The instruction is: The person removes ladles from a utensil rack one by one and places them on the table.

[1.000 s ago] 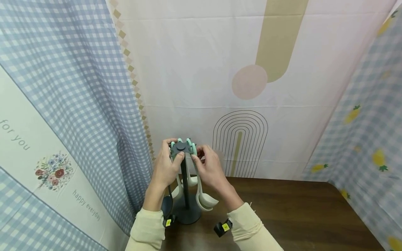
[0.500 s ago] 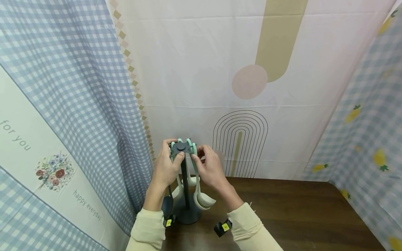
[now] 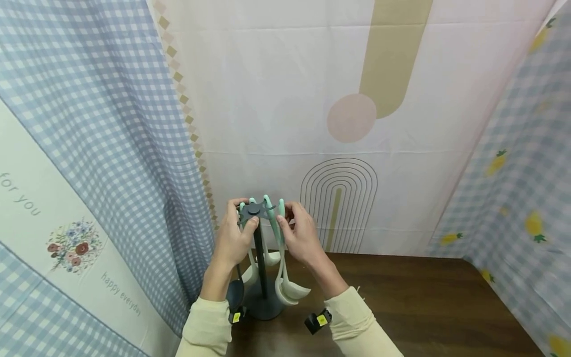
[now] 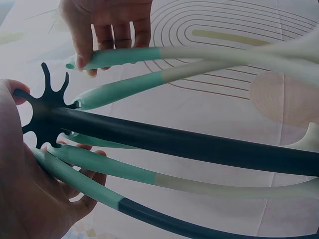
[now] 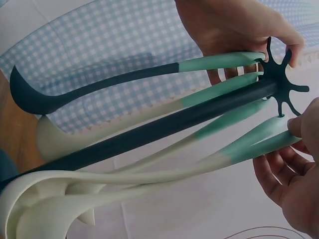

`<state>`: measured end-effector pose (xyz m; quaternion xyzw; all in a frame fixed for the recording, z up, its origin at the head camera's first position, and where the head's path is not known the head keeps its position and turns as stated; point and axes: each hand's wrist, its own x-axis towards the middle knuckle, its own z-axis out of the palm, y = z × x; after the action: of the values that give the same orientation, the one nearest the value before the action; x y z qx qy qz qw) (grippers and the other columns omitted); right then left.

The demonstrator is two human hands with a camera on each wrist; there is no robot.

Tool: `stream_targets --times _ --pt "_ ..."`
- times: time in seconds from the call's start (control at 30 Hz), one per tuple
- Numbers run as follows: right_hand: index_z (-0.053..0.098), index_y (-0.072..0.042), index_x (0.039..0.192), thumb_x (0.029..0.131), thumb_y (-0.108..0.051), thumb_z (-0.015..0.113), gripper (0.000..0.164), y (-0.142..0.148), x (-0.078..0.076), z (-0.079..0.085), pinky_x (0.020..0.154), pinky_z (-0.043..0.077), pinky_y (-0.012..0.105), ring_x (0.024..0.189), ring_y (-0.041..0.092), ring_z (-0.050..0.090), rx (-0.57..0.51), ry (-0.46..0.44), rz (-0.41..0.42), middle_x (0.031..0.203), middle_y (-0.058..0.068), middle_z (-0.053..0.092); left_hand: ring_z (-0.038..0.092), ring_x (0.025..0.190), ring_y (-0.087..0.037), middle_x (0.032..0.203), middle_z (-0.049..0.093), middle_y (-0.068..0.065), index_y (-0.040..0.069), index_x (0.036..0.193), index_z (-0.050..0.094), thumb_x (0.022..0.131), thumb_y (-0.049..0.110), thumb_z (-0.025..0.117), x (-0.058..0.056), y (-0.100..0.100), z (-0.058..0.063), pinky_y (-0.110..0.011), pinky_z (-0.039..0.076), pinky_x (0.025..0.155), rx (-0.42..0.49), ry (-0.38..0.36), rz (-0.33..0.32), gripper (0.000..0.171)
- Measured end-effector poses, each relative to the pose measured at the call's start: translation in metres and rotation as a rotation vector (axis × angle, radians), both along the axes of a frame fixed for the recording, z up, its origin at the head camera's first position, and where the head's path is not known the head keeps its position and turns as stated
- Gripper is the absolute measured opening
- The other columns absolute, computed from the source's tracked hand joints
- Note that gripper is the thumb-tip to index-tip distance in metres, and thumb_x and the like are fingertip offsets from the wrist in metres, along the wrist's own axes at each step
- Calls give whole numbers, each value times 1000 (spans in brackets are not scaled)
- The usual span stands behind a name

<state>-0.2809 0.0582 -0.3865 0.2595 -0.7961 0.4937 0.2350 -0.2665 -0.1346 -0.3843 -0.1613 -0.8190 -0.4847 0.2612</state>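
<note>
A dark utensil stand (image 3: pixel 260 263) rises from a round base, topped by a plate of curved hooks (image 5: pixel 279 82). My left hand (image 3: pixel 233 238) grips this plate, thumb over its near edge. My right hand (image 3: pixel 301 235) pinches the green handle end of a pale ladle (image 4: pixel 124 57); in the left wrist view that end is apart from the hooks. Its bowl (image 3: pixel 298 290) overlaps that of another pale ladle (image 4: pixel 119 90), hung on a neighbouring hook. A dark ladle (image 5: pixel 37 97) and further pale utensils hang on the left and far sides.
The stand's round base (image 3: pixel 265 307) rests on a brown wooden table (image 3: pixel 401 297), which extends to the right. A printed cloth (image 3: pixel 267 99) hangs behind, with a blue checked cloth (image 3: pixel 111 124) close on the left and another (image 3: pixel 526 198) at the right.
My right hand has drawn the ladle's handle end rightward, away from the hook plate, and its bowl has shifted slightly. My left hand keeps its grip on the plate. The head view has shifted a little.
</note>
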Motion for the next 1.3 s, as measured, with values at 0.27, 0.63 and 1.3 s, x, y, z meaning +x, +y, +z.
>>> stream_targets --times 0.27,0.63,1.3 --pt "63 -7 125 106 -11 65 20 -2 3 1 75 59 34 93 17 61 12 -15 21 104 5 60 64 117 -39 134 60 -23 2 145 44 97 40 55 0 -1 0 -59 53 92 1 23 -5 63" --pt "63 -9 128 106 -13 64 23 0 4 -3 79 61 33 100 17 66 9 -39 46 110 4 62 65 118 -41 135 60 -23 4 146 44 97 42 54 1 0 0 -61 54 90 -8 18 19 63" --pt "65 -11 125 104 -13 67 21 4 15 -21 76 61 32 98 17 67 -28 -86 49 108 2 64 62 121 -42 138 58 -23 5 146 45 97 41 54 3 1 -1 -61 52 92 0 5 15 62"
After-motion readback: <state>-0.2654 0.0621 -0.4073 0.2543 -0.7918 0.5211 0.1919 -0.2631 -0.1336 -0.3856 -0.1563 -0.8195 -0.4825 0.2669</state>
